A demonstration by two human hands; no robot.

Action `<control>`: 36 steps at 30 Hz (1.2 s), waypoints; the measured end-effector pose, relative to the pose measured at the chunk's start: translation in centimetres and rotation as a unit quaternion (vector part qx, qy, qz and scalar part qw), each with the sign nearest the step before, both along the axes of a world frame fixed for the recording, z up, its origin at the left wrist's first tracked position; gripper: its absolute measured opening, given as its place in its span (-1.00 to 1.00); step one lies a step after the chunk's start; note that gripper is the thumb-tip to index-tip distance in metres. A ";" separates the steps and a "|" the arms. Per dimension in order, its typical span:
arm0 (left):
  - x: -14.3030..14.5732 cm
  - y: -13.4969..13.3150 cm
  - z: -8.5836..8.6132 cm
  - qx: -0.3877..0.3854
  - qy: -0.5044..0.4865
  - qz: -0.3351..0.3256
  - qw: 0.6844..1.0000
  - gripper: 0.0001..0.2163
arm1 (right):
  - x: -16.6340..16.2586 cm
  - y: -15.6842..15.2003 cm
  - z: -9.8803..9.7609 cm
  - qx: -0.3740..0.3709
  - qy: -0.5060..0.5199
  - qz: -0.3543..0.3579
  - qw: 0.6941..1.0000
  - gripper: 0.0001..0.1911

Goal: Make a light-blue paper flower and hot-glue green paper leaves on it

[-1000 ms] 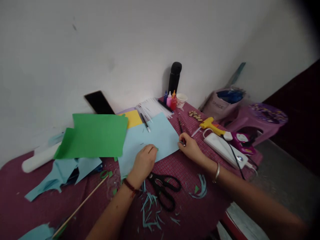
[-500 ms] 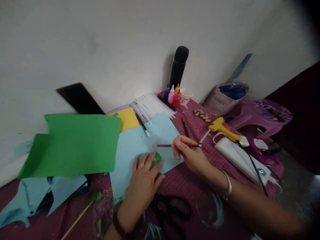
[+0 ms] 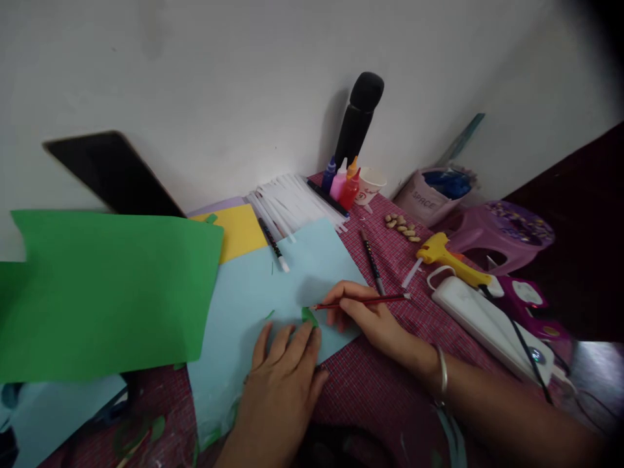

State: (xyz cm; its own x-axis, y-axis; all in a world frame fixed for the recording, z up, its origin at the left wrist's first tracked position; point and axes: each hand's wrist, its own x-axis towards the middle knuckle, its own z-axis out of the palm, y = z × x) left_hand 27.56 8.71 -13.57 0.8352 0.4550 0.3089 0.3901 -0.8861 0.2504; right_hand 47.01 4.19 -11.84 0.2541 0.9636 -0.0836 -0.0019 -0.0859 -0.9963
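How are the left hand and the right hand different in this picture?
The left hand lies palm down on the blue paper, while the right hand holds a red pencil. The left hand's fingers reach forward to the green scrap; the right hand's are curled. A silver bangle is on the right wrist, but none shows by the left hand. Both hands are bare.

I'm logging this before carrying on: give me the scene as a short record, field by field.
Left hand: spread on blue sheet, fingers at small green piece
Right hand: grips red pencil, tip at that piece
Left side: large green sheet
Far side: yellow paper, white strips
Right side: yellow glue gun, white device with display
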 end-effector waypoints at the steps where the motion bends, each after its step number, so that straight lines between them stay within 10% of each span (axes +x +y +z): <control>1: 0.0 -0.1 0.0 -0.001 0.001 -0.003 1.000 -0.69 | 0.0 0.1 0.0 0.001 -0.019 -0.003 1.000 -0.85; 36: 0.1 -0.3 1.4 -0.038 0.022 0.015 0.999 -0.73 | -0.2 0.4 -0.2 0.043 -0.233 0.043 0.971 -0.83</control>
State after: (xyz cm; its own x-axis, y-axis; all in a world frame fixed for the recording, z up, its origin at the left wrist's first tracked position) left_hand 27.67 8.43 -12.13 0.8329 0.5007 0.2357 0.4281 -0.8529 0.2988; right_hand 46.83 4.56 -12.00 0.1625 0.9814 0.1025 0.4534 0.0180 -0.8911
